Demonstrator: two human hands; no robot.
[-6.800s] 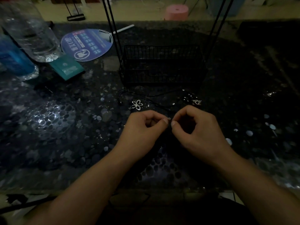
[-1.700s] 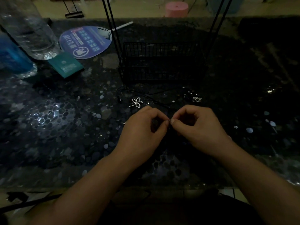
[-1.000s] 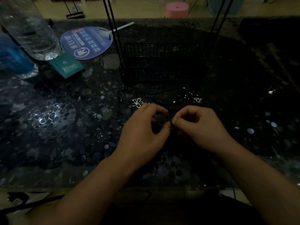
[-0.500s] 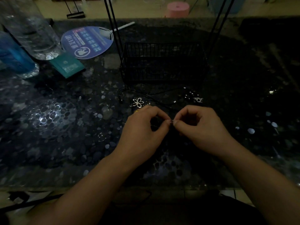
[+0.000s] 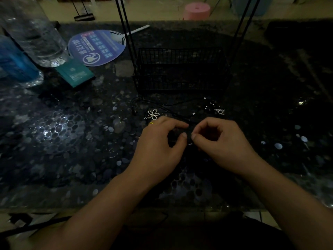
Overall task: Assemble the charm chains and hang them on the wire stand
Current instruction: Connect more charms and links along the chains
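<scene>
Since half a second ago the left hand (image 5: pixel 158 147) has loosened: its forefinger now points forward over the table, off the thumb, and a small gap shows between the two thumb tips where they had nearly met. The right hand (image 5: pixel 221 145) has barely shifted — fingers curled, thumb and forefinger pinched together. What it pinches is too small and dark to make out; probably a ring or the cord end. Left hand: curled loosely, whether it holds anything I cannot tell.

Step in hand, as I judge it: joining a small link to the black cord (image 5: pixel 173 115), which trails across the table just beyond the knuckles. To do it well, keep both wrists low and steady, work close over the surface so a dropped piece is not lost, and bring the flower charm (image 5: pixel 152 114) nearer first.

Materials: flower charm is bright open metalwork, five looped petals, lying just beyond the left hand. A second small silver charm (image 5: pixel 219 111) lies well to the right. The wire stand (image 5: pixel 180 69) — thin black rods, basket base — has nothing visibly hung yet. Table (image 5: pixel 72 141) glossy, pebble-patterned, poor contrast.
</scene>
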